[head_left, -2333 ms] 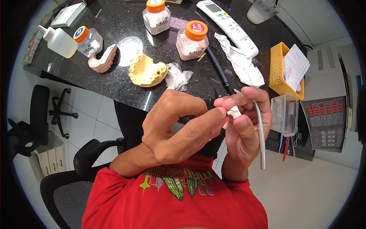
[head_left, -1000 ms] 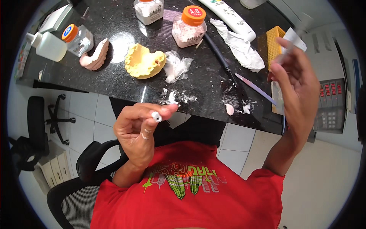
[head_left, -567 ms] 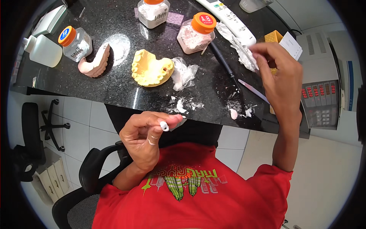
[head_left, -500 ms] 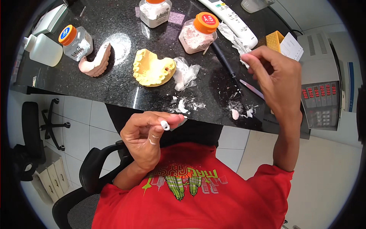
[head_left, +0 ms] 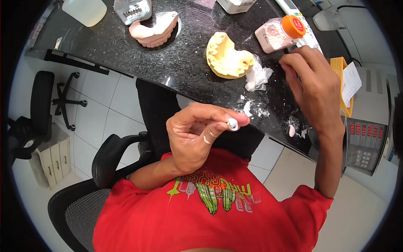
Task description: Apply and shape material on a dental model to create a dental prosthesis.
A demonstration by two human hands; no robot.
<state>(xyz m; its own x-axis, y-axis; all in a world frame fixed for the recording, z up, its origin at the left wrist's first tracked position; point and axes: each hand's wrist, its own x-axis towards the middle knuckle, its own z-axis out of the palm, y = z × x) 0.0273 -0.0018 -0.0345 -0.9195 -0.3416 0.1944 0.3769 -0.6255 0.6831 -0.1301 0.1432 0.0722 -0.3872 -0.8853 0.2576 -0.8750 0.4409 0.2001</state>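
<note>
My left hand [head_left: 191, 136] is raised in front of the bench edge, with thumb and forefinger pinching a small white tooth-shaped piece [head_left: 232, 124]. White smears mark its thumb. My right hand [head_left: 312, 82] is over the right part of the bench, just below an orange-lidded jar of pinkish powder [head_left: 270, 35]. Its fingers curl toward the thumb; their tips and anything between them are hard to make out. Between the hands, farther back, stands a yellow dental cast [head_left: 226, 59], with a crumpled white tissue [head_left: 258, 75] against its right side.
White scraps [head_left: 247, 108] and a pinkish crumb [head_left: 291, 131] lie near the edge of the black bench [head_left: 189, 67]. A pink dental cast [head_left: 155, 31] and a clear jar [head_left: 133, 10] are back left. At right stand a yellow box [head_left: 349, 103] and a device with red digits [head_left: 367, 140].
The view has shifted, so the bench things appear farther right and higher. My right hand's pinch on a tissue strip is no longer visible. My left hand still holds the white piece, now turned slightly.
</note>
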